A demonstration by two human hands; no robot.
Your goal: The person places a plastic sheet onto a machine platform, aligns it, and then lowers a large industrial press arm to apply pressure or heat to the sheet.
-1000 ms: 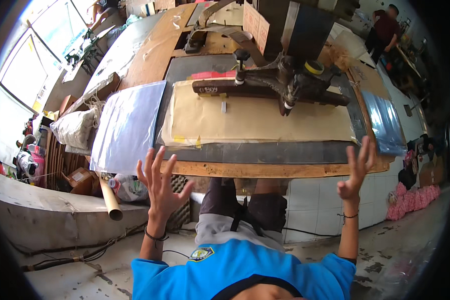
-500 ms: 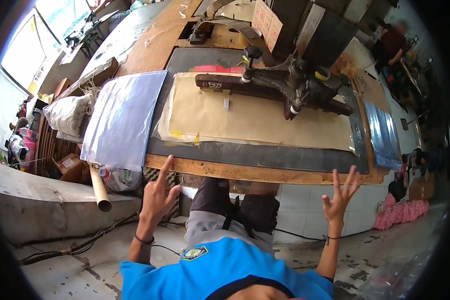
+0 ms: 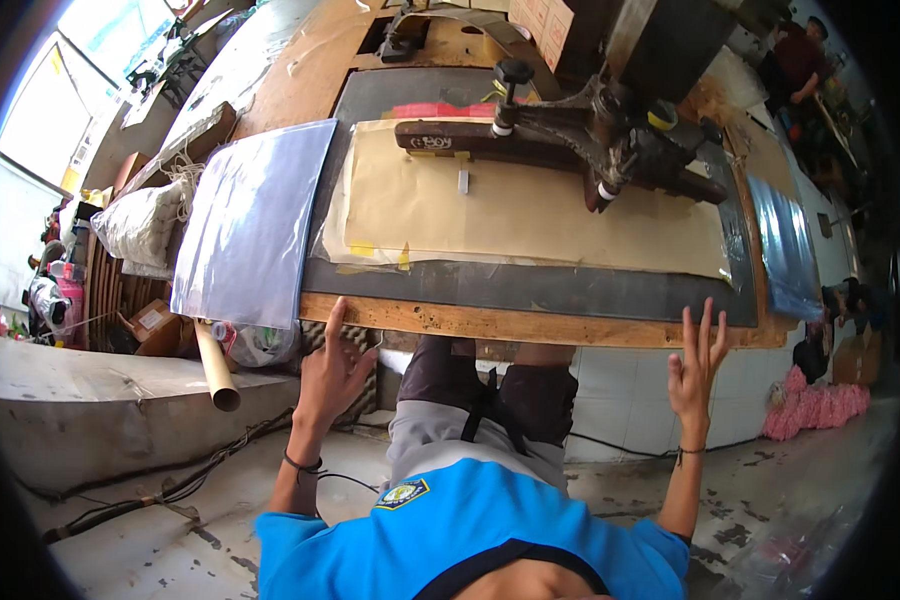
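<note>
My left hand (image 3: 332, 375) is at the front edge of the worktable, its index finger stretched up against the wooden rim (image 3: 420, 316) and its thumb apart; it holds nothing. Farther right, my right hand (image 3: 698, 368) is raised with spread fingers, the tips overlapping the same rim; whether they touch it I cannot tell. Between and beyond them lies a tan sheet (image 3: 530, 225) on a dark grey mat (image 3: 450, 279). Over the sheet is a machine's dark bar (image 3: 460, 142) with a metal bracket (image 3: 600, 125). A stack of clear plastic sheets (image 3: 255, 220) lies near my left hand.
More clear plastic (image 3: 785, 245) hangs over the table's right end. A cardboard tube (image 3: 218, 370) leans below the left stack. A white sack (image 3: 135, 235) sits at far left, a pink bundle (image 3: 815, 405) on the right floor. Another person (image 3: 800, 65) is at the far right.
The view has shifted slightly, so the table sits a little higher in the picture. Both hands stay empty near the front edge; the right hand's fingers now overlap the table rim.
</note>
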